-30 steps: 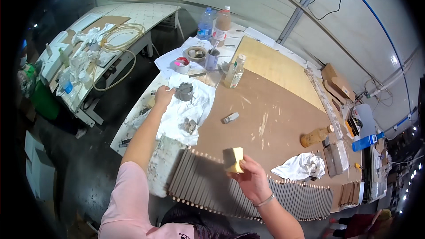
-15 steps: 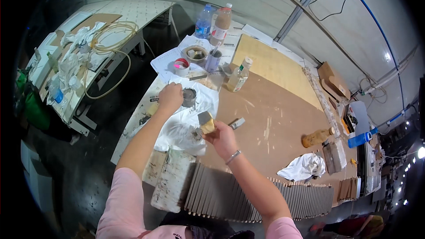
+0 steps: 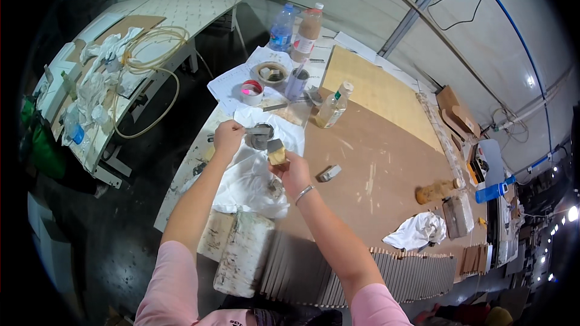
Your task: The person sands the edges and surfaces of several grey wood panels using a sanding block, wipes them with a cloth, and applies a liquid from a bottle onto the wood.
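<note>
My left hand [image 3: 228, 139] is closed on a flat grey spatula-like strip [image 3: 257, 131], held level over a small round cup [image 3: 261, 142] of dark grey paste. The cup stands on a crumpled white cloth [image 3: 241, 184]. Just right of the cup, my right hand [image 3: 294, 174] grips a small yellowish block with a dark grey upper end [image 3: 277, 153]; whether that end is a blade or a coating, I cannot tell. Its grey end is near the strip's tip. A small grey-white block [image 3: 330, 173] lies on the brown board [image 3: 362, 157] beside my right hand.
Behind the cup stand tape rolls [image 3: 251, 91], a clear cup [image 3: 297, 83], a glass bottle [image 3: 333, 106] and two plastic bottles [image 3: 306, 33]. Near me are a stained white block [image 3: 243, 253] and a row of grey strips [image 3: 356, 271]. A white rag [image 3: 417, 230] lies at right.
My left hand has drawn back a little from the cup, and the grey strip now shows above it. My right hand has moved left and up with the yellowish block, closer to the cup.
</note>
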Action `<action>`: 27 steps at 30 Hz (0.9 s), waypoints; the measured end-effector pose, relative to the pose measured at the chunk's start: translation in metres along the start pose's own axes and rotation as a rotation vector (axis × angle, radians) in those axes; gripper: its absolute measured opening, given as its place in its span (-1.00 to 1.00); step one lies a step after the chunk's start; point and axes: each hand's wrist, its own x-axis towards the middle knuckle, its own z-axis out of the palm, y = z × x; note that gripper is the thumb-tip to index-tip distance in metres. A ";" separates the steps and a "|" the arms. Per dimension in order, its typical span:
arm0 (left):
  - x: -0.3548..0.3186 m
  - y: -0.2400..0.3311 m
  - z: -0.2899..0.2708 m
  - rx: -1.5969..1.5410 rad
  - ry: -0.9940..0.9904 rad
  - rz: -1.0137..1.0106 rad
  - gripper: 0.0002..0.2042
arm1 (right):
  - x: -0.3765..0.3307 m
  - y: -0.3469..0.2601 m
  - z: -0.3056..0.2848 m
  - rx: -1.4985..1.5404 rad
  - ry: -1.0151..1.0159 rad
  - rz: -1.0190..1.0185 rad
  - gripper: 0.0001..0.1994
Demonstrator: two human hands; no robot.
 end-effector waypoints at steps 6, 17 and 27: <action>-0.018 0.011 -0.016 -0.628 -0.187 -0.396 -0.93 | 0.022 -0.003 0.003 0.022 -0.006 -0.019 -0.68; -0.030 -0.008 -0.016 -0.314 -0.165 -0.021 -0.92 | 0.035 0.007 0.010 0.035 -0.067 -0.077 -0.67; -0.034 0.003 -0.010 -0.561 -0.162 -0.195 -0.93 | 0.025 -0.001 0.010 -0.021 -0.089 -0.053 -0.60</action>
